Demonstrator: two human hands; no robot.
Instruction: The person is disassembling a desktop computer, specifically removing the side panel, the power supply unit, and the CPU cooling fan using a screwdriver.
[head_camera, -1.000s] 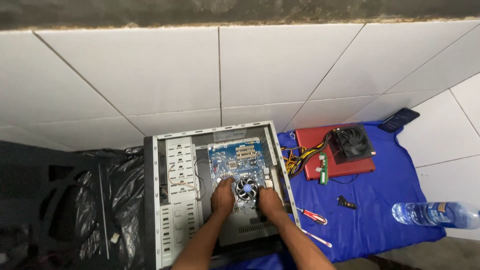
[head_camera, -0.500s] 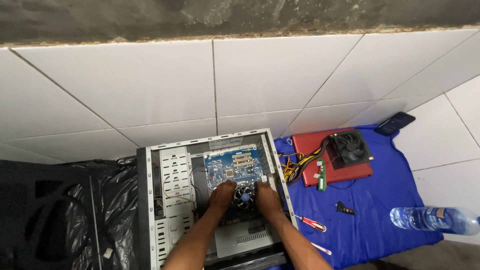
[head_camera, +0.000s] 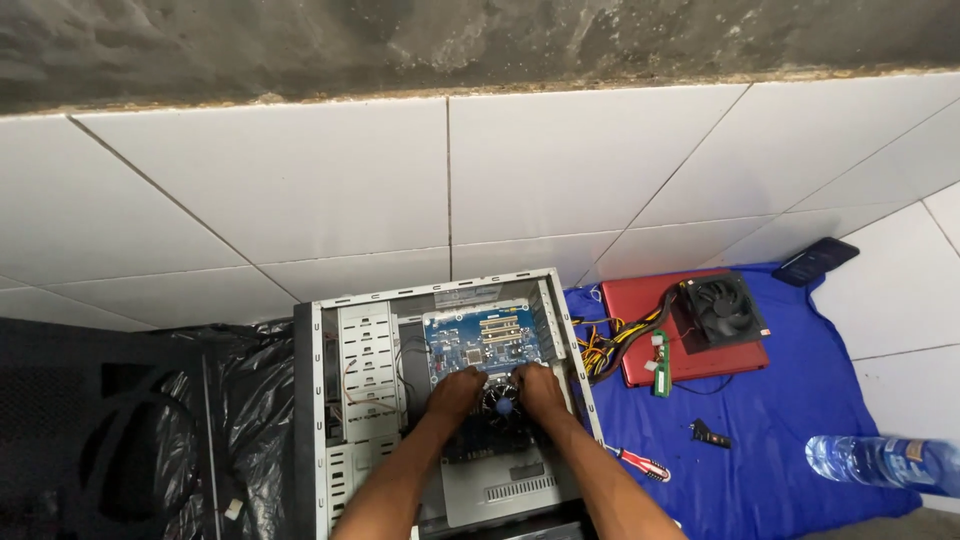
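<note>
An open grey computer case lies on its side on the floor. Inside it sits a blue motherboard with a round black cooler fan. My left hand rests on the left edge of the fan. My right hand rests on its right edge. Both hands have their fingers curled against the fan, one on each side. The fan's lower part is hidden by my wrists.
A blue cloth lies right of the case. On it are a red laptop, a black power supply with fan, yellow cables, a green memory stick, a red-handled screwdriver, a water bottle and a phone. Black plastic sheeting lies left.
The view has shifted, so the case sits lower and more to the middle of the picture. Both hands stay on the cooler fan, one on each side.
</note>
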